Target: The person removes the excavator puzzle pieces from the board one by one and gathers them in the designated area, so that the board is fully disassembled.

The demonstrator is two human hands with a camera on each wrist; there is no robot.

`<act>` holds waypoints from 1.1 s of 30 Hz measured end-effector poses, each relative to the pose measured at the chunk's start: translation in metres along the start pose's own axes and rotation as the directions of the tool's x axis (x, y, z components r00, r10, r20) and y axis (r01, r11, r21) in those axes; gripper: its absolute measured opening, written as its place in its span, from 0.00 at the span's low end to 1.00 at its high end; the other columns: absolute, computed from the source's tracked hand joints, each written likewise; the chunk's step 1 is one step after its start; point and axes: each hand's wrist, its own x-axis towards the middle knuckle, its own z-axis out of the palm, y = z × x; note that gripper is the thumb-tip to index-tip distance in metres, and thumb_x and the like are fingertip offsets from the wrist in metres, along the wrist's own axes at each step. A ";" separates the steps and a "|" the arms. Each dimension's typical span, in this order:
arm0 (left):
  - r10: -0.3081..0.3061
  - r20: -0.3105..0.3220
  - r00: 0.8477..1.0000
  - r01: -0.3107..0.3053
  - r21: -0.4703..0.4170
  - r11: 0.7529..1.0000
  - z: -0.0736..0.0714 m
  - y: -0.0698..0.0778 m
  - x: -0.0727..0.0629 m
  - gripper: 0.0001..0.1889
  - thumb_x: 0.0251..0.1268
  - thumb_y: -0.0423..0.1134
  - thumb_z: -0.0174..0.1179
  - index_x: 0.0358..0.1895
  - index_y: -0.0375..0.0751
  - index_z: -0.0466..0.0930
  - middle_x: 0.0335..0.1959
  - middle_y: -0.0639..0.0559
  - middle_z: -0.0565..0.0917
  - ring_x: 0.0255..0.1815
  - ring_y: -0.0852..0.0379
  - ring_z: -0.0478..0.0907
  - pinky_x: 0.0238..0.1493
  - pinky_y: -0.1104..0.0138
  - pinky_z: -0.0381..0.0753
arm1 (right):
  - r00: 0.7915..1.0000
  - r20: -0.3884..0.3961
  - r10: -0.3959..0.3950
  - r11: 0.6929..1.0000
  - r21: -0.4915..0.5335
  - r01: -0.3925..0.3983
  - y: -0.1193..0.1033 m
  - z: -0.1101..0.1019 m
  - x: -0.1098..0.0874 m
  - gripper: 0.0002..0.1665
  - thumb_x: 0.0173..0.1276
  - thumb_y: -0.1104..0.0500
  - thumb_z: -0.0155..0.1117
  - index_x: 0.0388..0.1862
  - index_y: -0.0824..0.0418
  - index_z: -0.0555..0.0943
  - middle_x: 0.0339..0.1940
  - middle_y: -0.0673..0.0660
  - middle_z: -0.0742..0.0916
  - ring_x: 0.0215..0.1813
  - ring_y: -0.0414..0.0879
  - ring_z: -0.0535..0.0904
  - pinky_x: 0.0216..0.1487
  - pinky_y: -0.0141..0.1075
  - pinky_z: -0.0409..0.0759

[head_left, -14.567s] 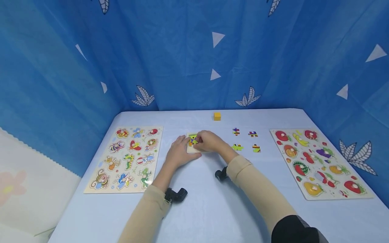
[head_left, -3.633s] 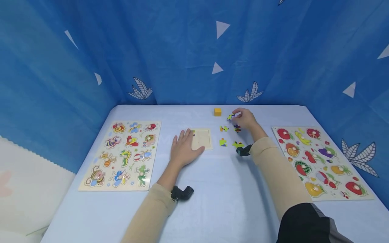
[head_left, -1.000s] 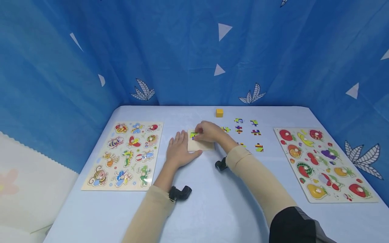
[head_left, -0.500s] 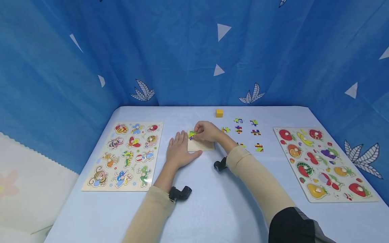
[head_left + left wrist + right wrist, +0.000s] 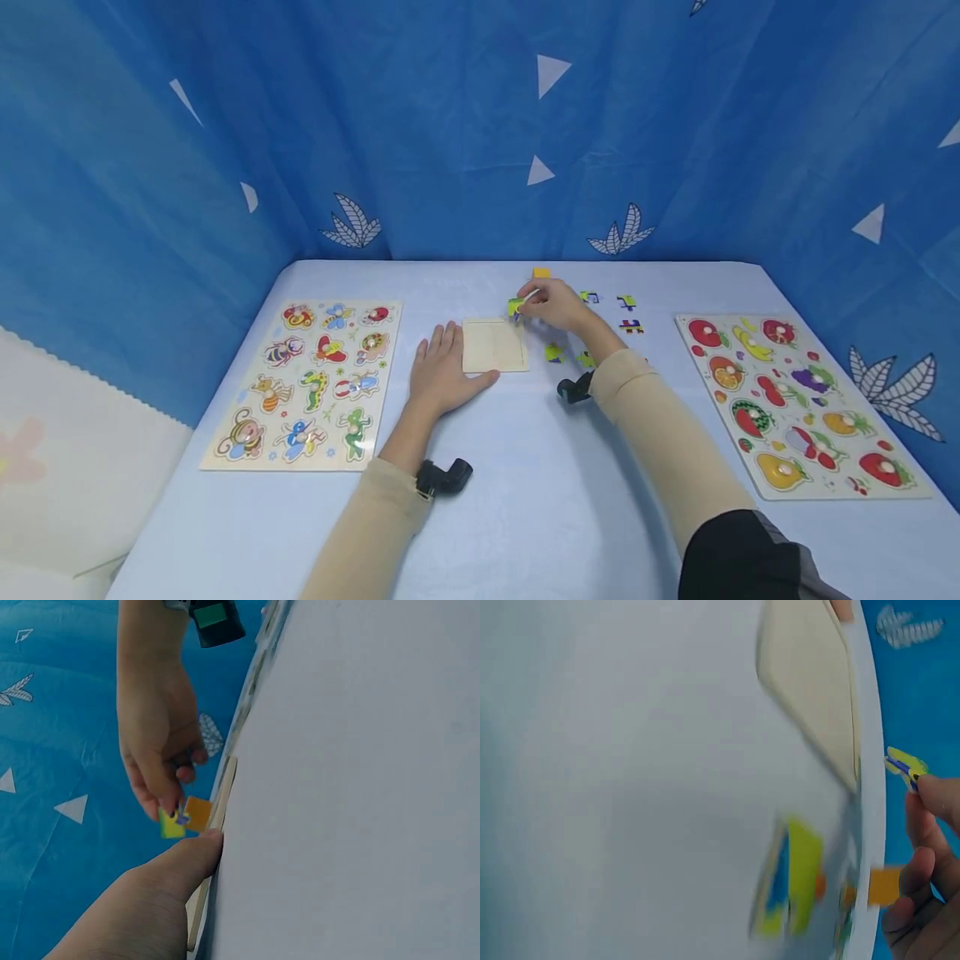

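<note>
My left hand [image 5: 442, 375] rests with its fingers spread along the left side of a small square wooden puzzle tray [image 5: 495, 347]; its thumb lies near the front edge. The visible part of the tray shows bare wood. My right hand [image 5: 558, 305] pinches a yellow-green and purple jigsaw piece [image 5: 514, 307] between thumb and fingertips, raised beyond the tray's far right corner. In the right wrist view this jigsaw piece [image 5: 906, 765] is tilted, clear of the table. Several loose jigsaw pieces [image 5: 631, 327] lie right of the tray, some partly hidden by the right hand and arm.
A yellow cube [image 5: 541, 272] stands behind the right hand, partly covered. At the left lies an insect knob-puzzle board [image 5: 341, 433], and at the right a fruit knob-puzzle board [image 5: 813, 400]. A blue patterned curtain [image 5: 465, 133] hangs beyond the table's far edge.
The right hand has lifted the jigsaw piece from the tray's upper left area and carried it right and away, past the far right corner. The left hand has stayed in place.
</note>
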 end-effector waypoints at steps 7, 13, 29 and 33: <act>0.004 0.005 1.000 -0.004 -0.010 1.000 0.003 0.004 0.000 0.62 0.53 0.80 0.48 0.80 0.39 0.42 0.83 0.47 0.43 0.84 0.49 0.35 0.83 0.51 0.38 | 0.986 -0.125 0.112 0.988 -0.088 -0.124 0.032 -0.041 -0.002 0.16 0.73 0.54 0.62 0.58 0.54 0.79 0.50 0.59 0.83 0.47 0.51 0.77 0.44 0.39 0.78; 0.010 0.002 1.000 -0.010 -0.009 1.000 0.006 0.008 0.001 0.62 0.53 0.80 0.48 0.81 0.39 0.41 0.83 0.48 0.43 0.84 0.50 0.35 0.83 0.51 0.37 | 0.974 -0.152 0.167 0.975 -0.120 -0.186 0.044 -0.052 -0.005 0.17 0.74 0.56 0.59 0.59 0.56 0.77 0.53 0.61 0.81 0.51 0.54 0.77 0.52 0.45 0.80; 0.010 0.000 1.000 -0.010 -0.009 1.000 0.007 0.011 -0.002 0.61 0.53 0.80 0.48 0.81 0.40 0.42 0.83 0.48 0.43 0.84 0.50 0.35 0.83 0.51 0.37 | 0.968 -0.211 0.138 0.894 -0.395 -0.213 0.047 -0.039 -0.001 0.15 0.74 0.56 0.59 0.57 0.57 0.78 0.48 0.58 0.83 0.49 0.53 0.76 0.57 0.49 0.77; 0.009 0.001 1.000 -0.009 -0.010 1.000 0.006 0.010 -0.003 0.61 0.53 0.80 0.48 0.81 0.40 0.42 0.83 0.48 0.44 0.84 0.50 0.36 0.83 0.51 0.38 | 0.967 -0.245 0.066 0.888 -0.428 -0.169 0.044 -0.036 -0.006 0.16 0.75 0.55 0.57 0.58 0.58 0.78 0.48 0.59 0.84 0.49 0.54 0.76 0.58 0.51 0.76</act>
